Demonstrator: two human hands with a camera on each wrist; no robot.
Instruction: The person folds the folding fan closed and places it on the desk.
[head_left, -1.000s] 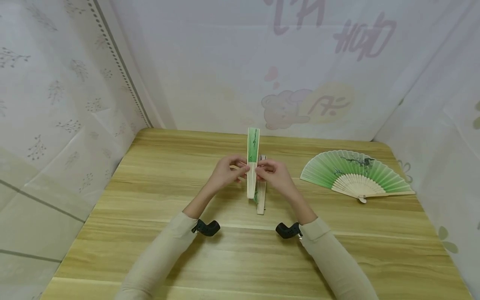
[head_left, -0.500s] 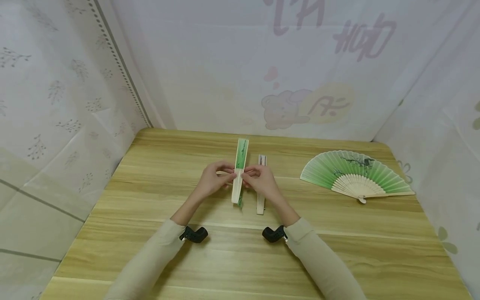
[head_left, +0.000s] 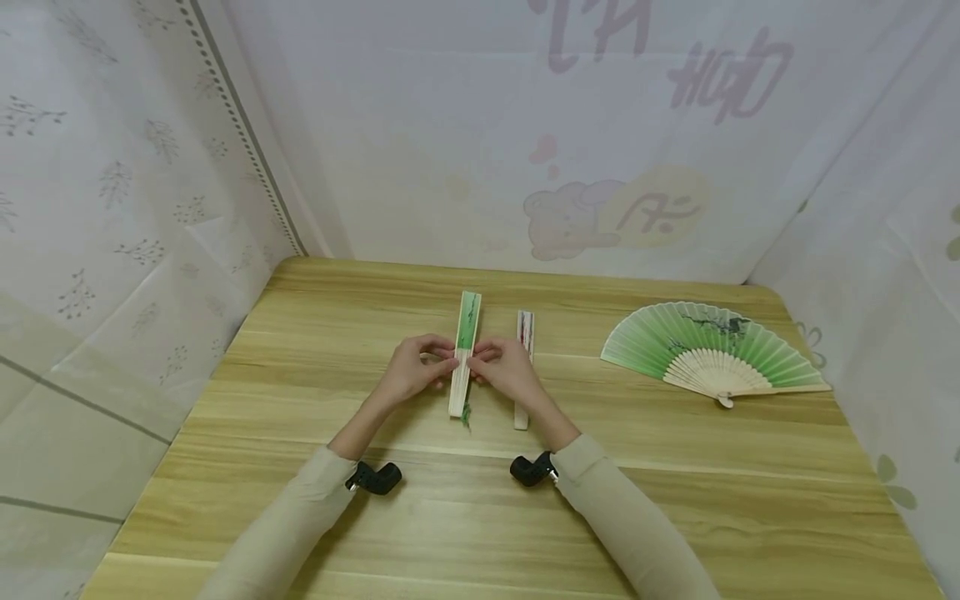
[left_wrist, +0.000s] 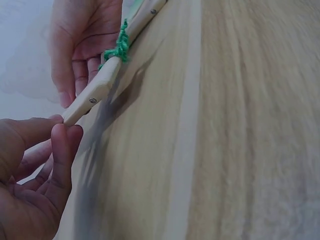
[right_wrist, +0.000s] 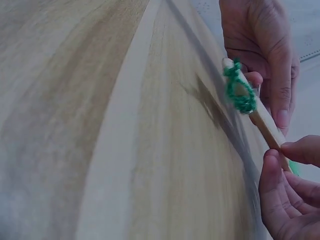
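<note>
My left hand point(head_left: 412, 367) and right hand point(head_left: 506, 368) pinch a folded hand fan point(head_left: 468, 321) from both sides near its middle. It has green cloth at the far end and pale bamboo ribs toward me, tilted slightly right at the top. A green cord point(right_wrist: 242, 95) hangs from its rivet end. In the left wrist view, the thumb and fingertips of the left hand point(left_wrist: 37, 175) grip the fan's edge, and its shadow falls on the tabletop. A second folded fan point(head_left: 527, 323), whitish with dark and reddish marks, lies just right, partly hidden behind the right hand.
A green fan point(head_left: 693, 337) with a dark branch pattern lies spread on the right of the wooden table point(head_left: 465, 533). Printed cloth walls point(head_left: 420, 150) stand at the back and both sides. Black wrist cameras point(head_left: 375, 478) stick out from both sleeves.
Both hands have carried the folded green fan left and toward me, lower over the table. The second folded fan has come out from behind it. The spread fan stays put.
</note>
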